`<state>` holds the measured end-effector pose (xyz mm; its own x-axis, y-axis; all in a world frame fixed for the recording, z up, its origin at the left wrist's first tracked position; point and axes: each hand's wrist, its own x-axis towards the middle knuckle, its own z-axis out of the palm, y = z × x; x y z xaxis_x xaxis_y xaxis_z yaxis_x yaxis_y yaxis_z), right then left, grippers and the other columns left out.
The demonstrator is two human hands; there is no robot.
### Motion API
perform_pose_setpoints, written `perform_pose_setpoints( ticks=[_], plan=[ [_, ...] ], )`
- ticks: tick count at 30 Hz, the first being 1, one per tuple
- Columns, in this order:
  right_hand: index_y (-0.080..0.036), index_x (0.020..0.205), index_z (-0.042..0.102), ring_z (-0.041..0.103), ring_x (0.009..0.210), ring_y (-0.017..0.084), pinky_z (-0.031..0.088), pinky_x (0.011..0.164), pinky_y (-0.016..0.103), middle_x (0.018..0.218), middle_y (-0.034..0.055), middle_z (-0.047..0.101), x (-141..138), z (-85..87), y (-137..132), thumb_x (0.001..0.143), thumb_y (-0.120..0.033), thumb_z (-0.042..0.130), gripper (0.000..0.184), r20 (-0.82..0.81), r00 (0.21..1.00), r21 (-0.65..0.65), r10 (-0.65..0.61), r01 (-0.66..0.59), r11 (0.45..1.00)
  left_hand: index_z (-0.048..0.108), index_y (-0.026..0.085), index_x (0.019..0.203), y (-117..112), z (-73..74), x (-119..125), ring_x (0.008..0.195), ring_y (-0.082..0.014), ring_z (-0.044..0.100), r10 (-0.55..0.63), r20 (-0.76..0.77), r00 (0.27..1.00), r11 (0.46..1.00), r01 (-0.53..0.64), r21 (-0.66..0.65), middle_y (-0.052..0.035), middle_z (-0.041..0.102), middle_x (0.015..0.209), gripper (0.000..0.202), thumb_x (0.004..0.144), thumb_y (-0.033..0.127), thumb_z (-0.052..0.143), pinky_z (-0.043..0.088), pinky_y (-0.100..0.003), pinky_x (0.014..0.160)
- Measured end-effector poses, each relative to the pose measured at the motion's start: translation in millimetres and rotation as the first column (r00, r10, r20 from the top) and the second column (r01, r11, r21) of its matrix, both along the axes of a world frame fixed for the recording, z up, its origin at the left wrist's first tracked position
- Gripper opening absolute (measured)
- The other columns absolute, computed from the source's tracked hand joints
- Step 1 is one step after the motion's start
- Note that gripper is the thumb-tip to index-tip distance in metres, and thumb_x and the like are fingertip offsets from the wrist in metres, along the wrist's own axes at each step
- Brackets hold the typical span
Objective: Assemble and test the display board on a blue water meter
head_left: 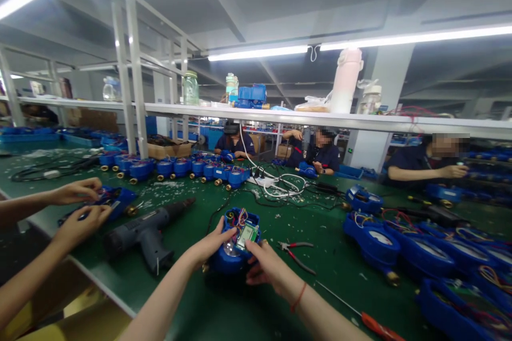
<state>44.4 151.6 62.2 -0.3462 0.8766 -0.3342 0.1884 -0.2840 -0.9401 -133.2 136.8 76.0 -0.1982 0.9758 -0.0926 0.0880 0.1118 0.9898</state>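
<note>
A blue water meter (228, 264) with an uncovered top sits on the green bench in front of me. Coloured wires (242, 217) rise from its housing beside a small green circuit board with a display (247, 234). My left hand (214, 242) is closed on the meter's left side, its thumb reaching over to the board's left edge. My right hand (270, 266) has its thumb on the board's lower right corner, with the other fingers curled at the meter's right side. What those fingers touch underneath is hidden.
Pliers (294, 256) and a red-handled screwdriver (376, 325) lie to the right, near several open blue meters (376, 245). A heat gun (148, 234) lies left. A co-worker's hands (84, 213) handle another meter at far left. Cables (284, 186) and more meters stand behind.
</note>
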Motion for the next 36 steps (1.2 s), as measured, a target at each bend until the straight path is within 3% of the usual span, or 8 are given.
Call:
perform_pose_setpoints(
  ticks=[5,8,14,21,25,29,33,36],
  plan=[
    [-0.017,0.124,0.051,0.061,0.091,0.019,0.055,0.073,0.036,0.116,0.0087,0.057,0,15.7,25,0.093,-0.032,0.057,0.035,0.003,0.99,0.34,-0.138,0.128,0.932,-0.005,0.017,0.153,-10,2.2,5,0.119,-0.026,0.06,-0.098,0.108,0.989,0.992,0.107,-0.073,-0.0163,0.047,0.144,0.107,0.08,0.052,0.064,0.046,-0.036,0.102],
    [-0.017,0.123,0.053,0.06,0.1,0.021,0.054,0.081,0.039,0.12,0.0088,0.057,3,30.9,42,0.091,-0.03,0.059,0.035,0.02,0.99,0.48,-0.143,0.116,0.87,0.003,0.019,0.153,-10,7.0,11,0.116,-0.0246,0.062,-0.158,0.186,0.97,0.984,0.17,-0.048,-0.0131,0.052,0.141,0.102,0.079,0.042,0.068,0.049,-0.034,0.098],
    [-0.013,0.098,0.063,0.063,0.076,0.015,0.054,0.068,0.032,0.091,0.0031,0.065,0,53.6,64,0.092,-0.04,0.057,0.029,0.307,0.95,0.456,-0.049,-0.101,0.884,0.036,0.016,0.145,2,13.1,9,0.094,-0.0279,0.071,-0.217,0.275,0.936,0.967,0.245,-0.069,-0.0127,0.072,0.111,0.083,0.073,0.036,0.073,0.055,-0.039,0.088],
    [-0.015,0.094,0.063,0.062,0.081,0.016,0.053,0.073,0.033,0.094,0.004,0.065,-8,56.2,76,0.092,-0.042,0.056,0.028,0.561,0.819,0.503,-0.119,-0.223,0.835,0.044,0.015,0.139,9,1.6,-1,0.107,-0.0285,0.067,-0.189,0.249,0.95,0.976,0.21,-0.061,-0.0148,0.07,0.116,0.074,0.078,0.05,0.066,0.051,-0.04,0.093],
    [-0.014,0.093,0.064,0.063,0.078,0.015,0.054,0.071,0.032,0.091,0.003,0.065,-14,57.8,86,0.092,-0.042,0.057,0.028,0.608,0.785,0.524,-0.116,-0.287,0.802,0.051,0.017,0.133,7,2.9,-2,0.107,-0.0286,0.066,-0.217,0.159,0.963,0.972,0.228,-0.052,-0.0138,0.069,0.119,0.074,0.076,0.064,0.059,0.052,-0.04,0.092],
    [-0.015,0.097,0.064,0.063,0.085,0.017,0.053,0.078,0.036,0.098,0.0047,0.065,-15,58.1,88,0.092,-0.039,0.056,0.025,0.635,0.758,0.562,-0.147,-0.323,0.761,0.061,0.014,0.121,6,10.2,-1,0.106,-0.0331,0.065,-0.169,-0.061,0.984,0.985,0.166,-0.047,-0.0161,0.07,0.114,0.075,0.075,0.072,0.051,0.048,-0.045,0.095],
    [-0.016,0.104,0.063,0.061,0.096,0.019,0.051,0.086,0.041,0.108,0.0071,0.064,-16,59.3,87,0.093,-0.037,0.055,0.024,0.642,0.753,0.608,-0.147,-0.383,0.696,0.057,0.01,0.123,6,9.4,6,0.116,-0.0391,0.057,-0.049,-0.323,0.945,0.997,0.065,0.04,-0.0191,0.065,0.121,0.086,0.053,0.054,0.079,0.04,-0.048,0.102],
    [-0.017,0.108,0.062,0.06,0.102,0.021,0.049,0.089,0.043,0.114,0.0081,0.061,-17,61.4,92,0.092,-0.035,0.057,0.025,0.644,0.758,0.612,-0.105,-0.428,0.665,0.049,0.003,0.13,6,3.9,15,0.12,-0.0402,0.052,0.008,-0.441,0.897,0.995,0.038,0.097,-0.0246,0.058,0.128,0.097,0.047,0.042,0.081,0.037,-0.047,0.104]
  ],
)
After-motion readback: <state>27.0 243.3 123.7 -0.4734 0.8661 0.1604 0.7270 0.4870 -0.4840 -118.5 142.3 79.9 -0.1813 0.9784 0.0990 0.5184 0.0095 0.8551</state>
